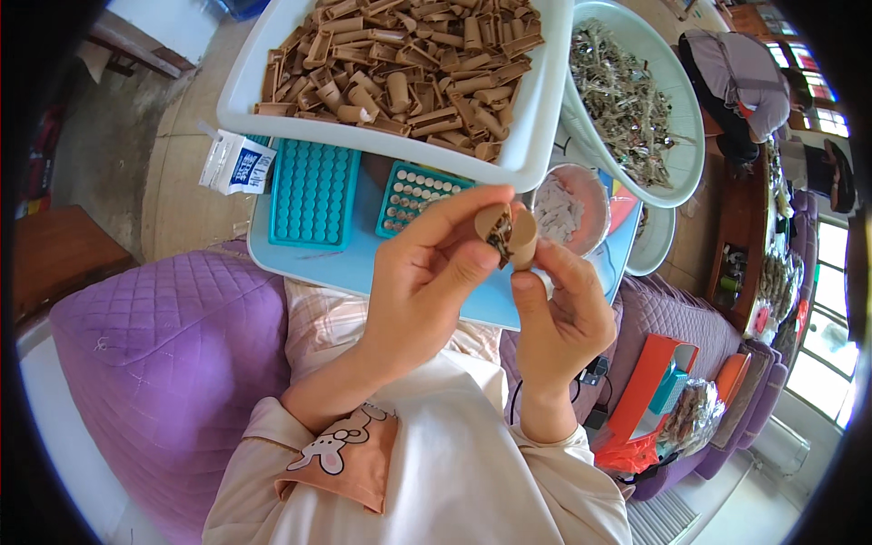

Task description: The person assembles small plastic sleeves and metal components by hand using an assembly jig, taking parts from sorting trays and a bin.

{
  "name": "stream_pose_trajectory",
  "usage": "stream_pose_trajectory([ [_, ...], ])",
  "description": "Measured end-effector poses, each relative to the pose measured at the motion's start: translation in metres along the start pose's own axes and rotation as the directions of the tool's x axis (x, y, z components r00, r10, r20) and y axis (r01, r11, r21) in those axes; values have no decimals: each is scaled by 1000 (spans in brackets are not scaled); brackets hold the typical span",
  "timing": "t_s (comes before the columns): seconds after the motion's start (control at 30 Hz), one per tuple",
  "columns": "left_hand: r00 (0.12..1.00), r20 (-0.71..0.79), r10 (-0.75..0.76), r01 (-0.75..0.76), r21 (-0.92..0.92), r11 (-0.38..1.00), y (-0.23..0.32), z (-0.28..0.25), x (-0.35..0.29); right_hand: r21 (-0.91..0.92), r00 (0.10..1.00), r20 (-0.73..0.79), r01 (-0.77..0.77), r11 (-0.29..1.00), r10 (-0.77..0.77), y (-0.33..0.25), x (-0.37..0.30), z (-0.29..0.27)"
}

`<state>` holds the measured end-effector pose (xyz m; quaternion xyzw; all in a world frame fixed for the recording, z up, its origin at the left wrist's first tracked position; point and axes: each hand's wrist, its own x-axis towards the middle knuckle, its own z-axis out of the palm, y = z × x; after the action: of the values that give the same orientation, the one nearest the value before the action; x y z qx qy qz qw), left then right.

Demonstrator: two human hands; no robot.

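Observation:
Both hands are raised over the near part of the light blue table (309, 262), holding a small brown half-round plastic casing that is parted into two halves. My left hand (422, 286) pinches the left half (489, 220) between thumb and fingers. Dark, fine bits with some metallic glints, too small to name, show between the halves. With thumb and forefinger, my right hand (568, 313) grips the right half (522, 241). Behind the hands stands a white bin (381, 138) heaped with brown plastic casings (400, 91).
A teal tray (313, 193) with rows of round pockets lies left; another teal tray (422, 195) holds round whitish pieces. Right are a pinkish bowl (595, 218) of white scraps and a pale green basket (686, 154) of tangled parts. A purple sofa (173, 336) flanks me; a person (740, 77) bends over far right.

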<state>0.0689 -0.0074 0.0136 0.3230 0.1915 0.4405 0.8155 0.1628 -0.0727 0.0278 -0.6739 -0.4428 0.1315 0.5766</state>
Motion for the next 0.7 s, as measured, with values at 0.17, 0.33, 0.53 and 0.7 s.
stream_pose_trajectory([
  [0.17,995,103,15,-23,71,997,-6,6,3,-86,994,9,107,991,-107,3,4,-10],
  [0.33,993,116,-18,11,61,998,-12,16,6,-105,996,-16,89,990,-91,7,4,-20],
  [0.53,979,180,-99,93,40,995,-15,26,10,-81,997,-43,63,995,-67,1,4,-35],
  [0.7,974,195,-113,111,23,994,-21,33,14,-107,999,-45,18,994,-22,-5,7,-47],
])
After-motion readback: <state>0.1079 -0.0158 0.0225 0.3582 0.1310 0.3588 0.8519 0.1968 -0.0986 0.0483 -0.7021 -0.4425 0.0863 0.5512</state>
